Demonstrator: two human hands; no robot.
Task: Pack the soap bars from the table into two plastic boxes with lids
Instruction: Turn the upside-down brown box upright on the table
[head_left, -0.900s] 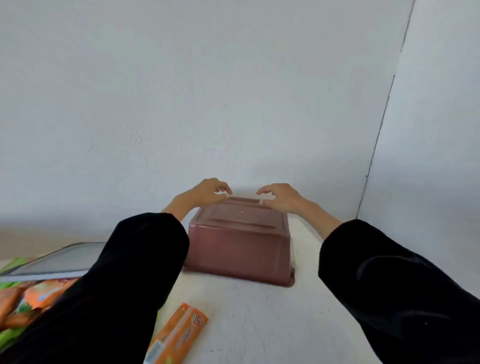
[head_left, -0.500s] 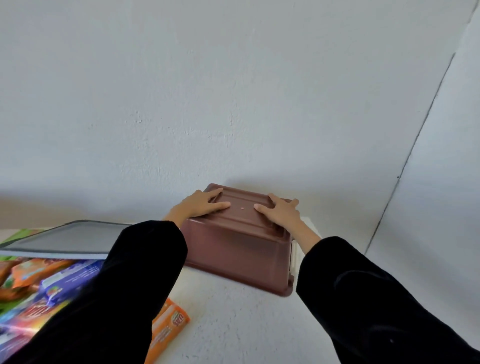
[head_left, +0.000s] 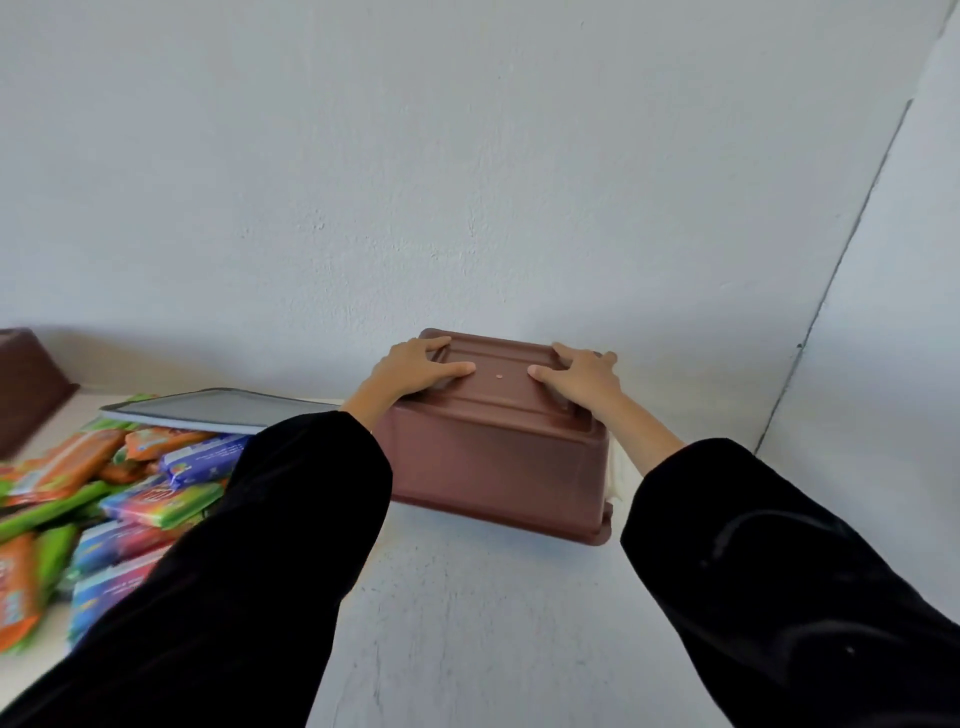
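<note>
An upturned brown box (head_left: 498, 467) stands on the white desk (head_left: 467, 623) beside the pale wall (head_left: 467, 182); left hand (head_left: 415, 366) and right hand (head_left: 582, 374) rest flat on it, fingers stretched.

The brown box (head_left: 498, 457) is smooth moulded plastic w/ a dull, semi-matt sheen; the grey lid (head_left: 218, 410) looks like smooth plastic too. The soap bars (head_left: 156, 499) sit in glossy, shiny film wrappers. The table top (head_left: 467, 623) is white, rough & grainy, the wall (head_left: 467, 182) is matt, slightly uneven paint, and the sleeves (head_left: 260, 571) are soft black matt cloth.
</note>
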